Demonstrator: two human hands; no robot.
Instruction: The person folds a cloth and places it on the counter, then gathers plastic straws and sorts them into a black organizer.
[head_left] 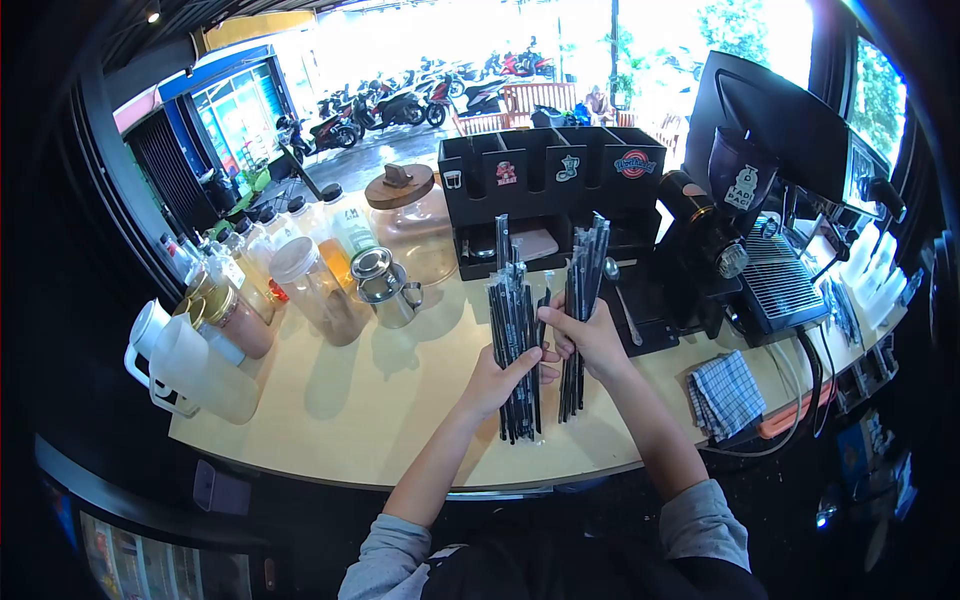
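Note:
Upright over the wooden counter, my left hand [508,380] is closed around a thick bundle of black wrapped straws [511,320]. Just to its right, my right hand [588,342] grips a second, thinner bundle of the same straws [588,265]. A single straw [544,296] stands between the two bundles, near my right thumb. My hands are close together, with the fingertips nearly meeting. Behind them is a black organizer [550,190] with stickers on its compartments.
Bottles [345,222], a lidded glass jar [415,225], a metal drip pot [385,285] and white pitchers [200,365] occupy the left side. A spoon [622,300], a coffee machine [765,270] and a checkered cloth [725,392] are at the right. A person [598,103] sits outside.

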